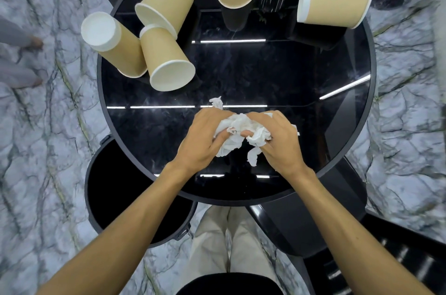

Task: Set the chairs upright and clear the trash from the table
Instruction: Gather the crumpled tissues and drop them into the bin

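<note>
I have both hands on the crumpled tissue [237,134] near my edge of the round black surface [289,125]: the left hand [205,140] and the right hand [277,140] sit close together, fingers curled into the paper from either side, gathering it into 1 wad. A loose shred [216,102] pokes out just beyond my left knuckles, and a tail hangs below my right fingers. So I judge this the trash-clearing step, with tissue first. 5 paper cups [166,58] wait further back, 1 upside down at the far edge and the others tipped (I cannot tell whether any holds liquid). The black bin [115,186] stands open just beside the surface on my left. Next I would need to tuck in the stray bits, lift the wad clear and carry it left over the bin.
</note>
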